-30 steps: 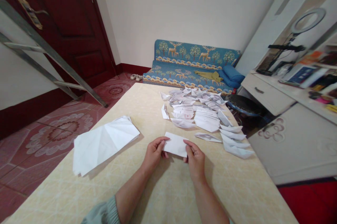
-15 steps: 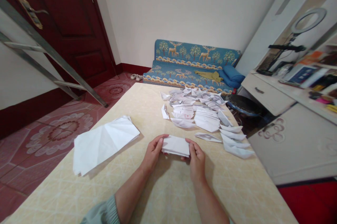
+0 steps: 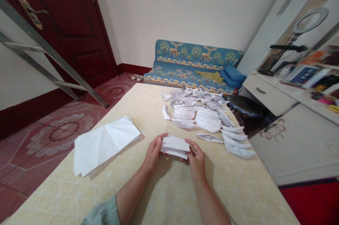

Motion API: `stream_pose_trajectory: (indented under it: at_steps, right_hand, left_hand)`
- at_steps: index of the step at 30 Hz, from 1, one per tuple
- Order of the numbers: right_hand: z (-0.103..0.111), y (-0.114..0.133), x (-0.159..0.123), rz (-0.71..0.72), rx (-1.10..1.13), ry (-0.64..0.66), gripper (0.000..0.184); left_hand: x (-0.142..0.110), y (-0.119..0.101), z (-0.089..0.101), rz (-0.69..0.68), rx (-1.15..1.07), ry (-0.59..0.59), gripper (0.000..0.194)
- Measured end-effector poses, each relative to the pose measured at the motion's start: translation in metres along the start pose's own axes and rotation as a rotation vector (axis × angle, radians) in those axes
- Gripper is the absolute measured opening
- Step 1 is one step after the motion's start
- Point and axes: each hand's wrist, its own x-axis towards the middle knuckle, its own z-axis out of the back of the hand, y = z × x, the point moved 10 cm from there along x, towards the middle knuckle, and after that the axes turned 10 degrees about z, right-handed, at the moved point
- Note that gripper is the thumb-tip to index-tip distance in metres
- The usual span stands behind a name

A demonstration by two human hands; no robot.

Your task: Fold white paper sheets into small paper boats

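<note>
Both my hands hold a folded white paper (image 3: 174,146) just above the middle of the tabletop, its layers parted a little. My left hand (image 3: 153,153) grips its left end and my right hand (image 3: 196,158) grips its right end. To the left, a stack of folded white sheets (image 3: 104,144) lies on the cream table (image 3: 79,189). A heap of folded paper boats (image 3: 196,114) spreads beyond my hands, with the nearest boat (image 3: 208,138) just past my right hand.
A row of paper boats (image 3: 235,144) runs along the table's right edge. A blue deer-patterned sofa (image 3: 196,61) stands beyond the table. A stool (image 3: 245,105) and a white desk (image 3: 270,92) are to the right. A metal ladder (image 3: 50,50) leans on the left.
The paper between my hands has gone from a flat folded piece to a thicker fold, and its layers now part. My hands have drawn slightly back around it.
</note>
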Motion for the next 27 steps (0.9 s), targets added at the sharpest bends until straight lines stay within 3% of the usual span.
stream_pose_trajectory:
  at_steps: [4, 8, 11, 16, 22, 27]
  right_hand:
    - [0.017, 0.017, 0.007, 0.235, -0.235, -0.111, 0.021]
    - [0.031, 0.028, 0.006, 0.343, -0.308, -0.237, 0.021]
    - [0.029, 0.029, 0.006, 0.341, -0.347, -0.21, 0.023]
    - [0.026, 0.034, 0.005, 0.379, -0.405, -0.181, 0.022]
    - [0.023, 0.02, 0.005, 0.285, -0.395, -0.17, 0.023]
    - [0.016, 0.005, 0.008, 0.17, -0.276, -0.129, 0.032]
  left_hand:
    - [0.001, 0.002, -0.002, 0.002, -0.059, 0.021, 0.05]
    - [0.007, 0.012, -0.005, 0.008, -0.062, 0.051, 0.049]
    - [0.006, 0.003, -0.001, -0.121, 0.132, -0.037, 0.046]
    - [-0.022, -0.044, -0.01, -0.57, 0.66, -0.207, 0.057]
    - [-0.046, -0.052, -0.045, -0.83, 1.009, -0.085, 0.032]
    - [-0.048, -0.044, -0.055, -0.847, 1.06, 0.005, 0.024]
